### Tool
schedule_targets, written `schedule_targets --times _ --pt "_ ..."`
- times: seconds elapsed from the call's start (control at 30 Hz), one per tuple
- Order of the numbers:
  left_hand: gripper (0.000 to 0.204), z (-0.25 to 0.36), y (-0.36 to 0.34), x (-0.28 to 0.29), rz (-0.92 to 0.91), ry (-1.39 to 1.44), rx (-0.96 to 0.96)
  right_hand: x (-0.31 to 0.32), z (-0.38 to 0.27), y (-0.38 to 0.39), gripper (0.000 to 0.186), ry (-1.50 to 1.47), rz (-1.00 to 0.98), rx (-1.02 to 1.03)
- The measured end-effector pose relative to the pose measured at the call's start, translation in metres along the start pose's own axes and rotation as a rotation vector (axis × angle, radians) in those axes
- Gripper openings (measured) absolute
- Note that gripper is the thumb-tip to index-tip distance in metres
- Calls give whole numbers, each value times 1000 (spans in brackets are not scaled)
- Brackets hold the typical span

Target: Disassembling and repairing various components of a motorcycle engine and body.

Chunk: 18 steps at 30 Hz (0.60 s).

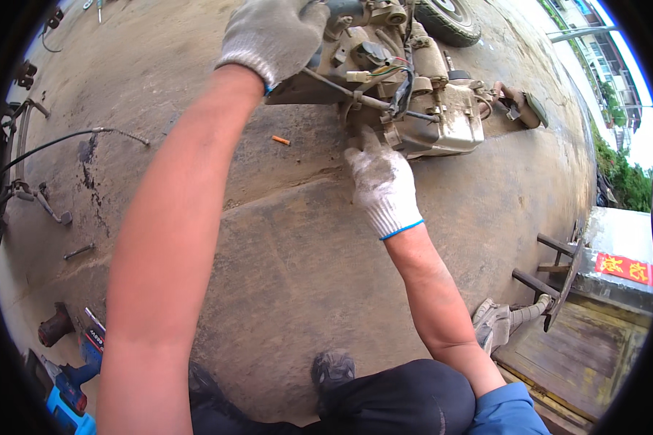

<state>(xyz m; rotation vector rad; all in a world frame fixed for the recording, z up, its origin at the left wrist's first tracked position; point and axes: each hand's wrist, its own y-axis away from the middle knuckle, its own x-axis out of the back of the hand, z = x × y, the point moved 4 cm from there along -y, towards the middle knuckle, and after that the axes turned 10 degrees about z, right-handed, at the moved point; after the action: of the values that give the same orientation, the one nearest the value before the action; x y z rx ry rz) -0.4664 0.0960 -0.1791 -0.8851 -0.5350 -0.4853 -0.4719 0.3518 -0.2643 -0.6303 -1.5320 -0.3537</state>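
Observation:
A dirty grey engine (450,119) with hoses, a cable connector and coloured wires lies on the ground at the top of the view. My left hand (272,36), in a grey knitted glove, is closed on the engine's upper left part, its fingertips partly out of sight. At the near edge of the engine, my right hand (383,177) wears a soiled white glove with a blue cuff. Its fingers reach up against the casing and bracket there and appear to grip it; the fingertips are hidden.
A wheel (448,18) lies beyond the engine. An orange stub (281,140) rests on the concrete. Leftward are a black cable (65,145), a bolt (79,251) and a blue power tool (69,380). Grey ducted part (495,324) and wooden boards (573,355) stand at right.

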Motion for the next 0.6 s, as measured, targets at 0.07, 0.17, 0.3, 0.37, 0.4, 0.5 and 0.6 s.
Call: schedule_targets --times 0.07,0.17,0.3,0.37,0.4,0.5,0.6 --pt "44 -3 0 -4 27 10 -25 2 -1 -2 26 -143 197 6" --pt "43 -6 0 -8 57 18 -65 -7 7 -3 27 -304 199 -196" --pt "43 -7 0 -8 -11 14 -19 -12 7 0 27 -214 118 -209" --pt "44 -6 -2 -5 -27 39 -22 -10 11 2 26 -230 78 -256" --pt "45 -5 -2 -4 -14 -3 -23 -4 7 1 18 -176 149 -122" --pt "45 -7 -2 -5 -40 22 14 11 2 19 15 -149 300 84" --pt "45 -10 -3 -8 -30 36 -20 21 12 51 20 -318 272 162"
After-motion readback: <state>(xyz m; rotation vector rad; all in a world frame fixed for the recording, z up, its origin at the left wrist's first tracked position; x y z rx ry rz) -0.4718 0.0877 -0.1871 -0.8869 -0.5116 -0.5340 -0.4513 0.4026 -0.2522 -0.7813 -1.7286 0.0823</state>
